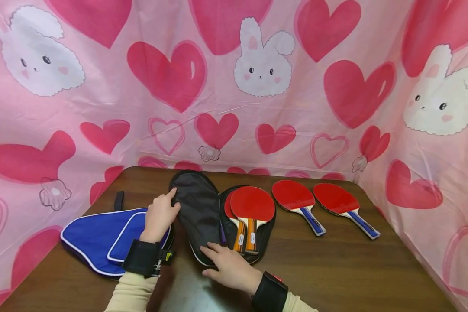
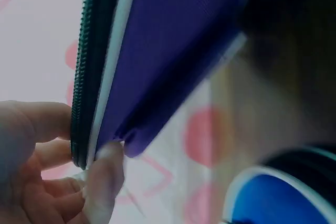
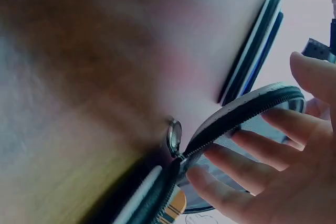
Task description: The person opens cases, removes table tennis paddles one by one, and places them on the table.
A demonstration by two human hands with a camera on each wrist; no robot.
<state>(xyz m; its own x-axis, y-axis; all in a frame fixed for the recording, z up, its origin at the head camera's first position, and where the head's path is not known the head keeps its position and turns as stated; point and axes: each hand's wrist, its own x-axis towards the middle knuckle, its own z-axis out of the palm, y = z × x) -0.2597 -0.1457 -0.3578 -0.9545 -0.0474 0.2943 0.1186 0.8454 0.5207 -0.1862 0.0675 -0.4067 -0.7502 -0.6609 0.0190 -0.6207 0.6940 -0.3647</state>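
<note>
A zippered table tennis racket case (image 1: pixel 196 206) lies unfolded mid-table, black inside with a purple outer face (image 2: pixel 173 40). Its flap is raised on the left. My left hand (image 1: pixel 159 216) pinches the flap's edge between thumb and fingers. At the flap's lower end, my right hand (image 1: pixel 234 268) has its fingers spread, touching the inner side by the zipper (image 3: pixel 244 116). A metal zipper pull (image 3: pixel 175 137) hangs near the fingertips. Two red rackets (image 1: pixel 253 203) with orange striped handles lie overlapped in the case's other half.
A blue racket case (image 1: pixel 89 236) with white piping lies left, partly behind my left forearm; a black strap (image 1: pixel 119 200) sticks out behind it. To the right rest two red rackets with blue handles, one nearer (image 1: pixel 293 195) and one farther (image 1: pixel 336 199). A pink heart-patterned cloth (image 1: pixel 226 99) surrounds the table.
</note>
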